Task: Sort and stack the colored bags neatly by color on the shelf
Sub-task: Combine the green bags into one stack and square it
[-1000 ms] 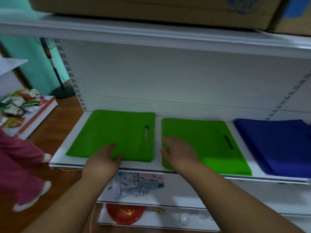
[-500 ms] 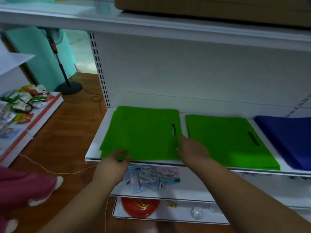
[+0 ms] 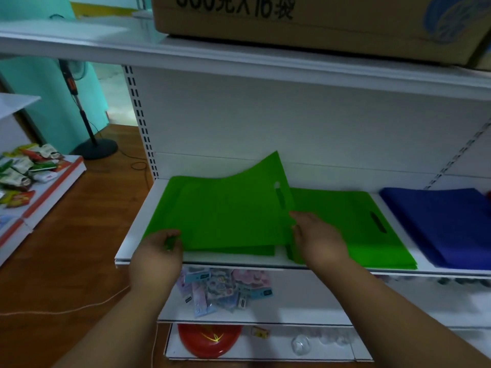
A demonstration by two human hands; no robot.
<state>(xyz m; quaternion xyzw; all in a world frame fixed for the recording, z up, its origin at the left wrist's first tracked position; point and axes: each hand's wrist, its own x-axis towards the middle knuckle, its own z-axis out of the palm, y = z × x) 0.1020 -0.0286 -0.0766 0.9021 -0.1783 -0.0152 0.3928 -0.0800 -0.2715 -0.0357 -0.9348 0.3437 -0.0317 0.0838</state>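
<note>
Two piles of flat green bags lie side by side on the white shelf [image 3: 138, 227]. The left green pile [image 3: 225, 216] has its top bags raised at the right edge, the far corner standing up against the back panel. My left hand [image 3: 159, 251] grips the pile's near left corner. My right hand [image 3: 316, 235] holds the raised right edge near the handle slot. The right green pile [image 3: 353, 221] lies flat, partly under my right hand. A stack of blue bags [image 3: 441, 221] rests at the right end of the shelf.
A cardboard box [image 3: 305, 19] sits on the shelf above. Lower shelves hold packets [image 3: 225, 290] and a red bowl [image 3: 210, 341]. A fan stand [image 3: 90, 144] and a low shelf of snack packs [image 3: 24, 166] are on the wooden floor to the left.
My right hand moved from the right green pile to the left pile's right edge and lifted it. My left hand took hold of the near left corner. My view shifted left.
</note>
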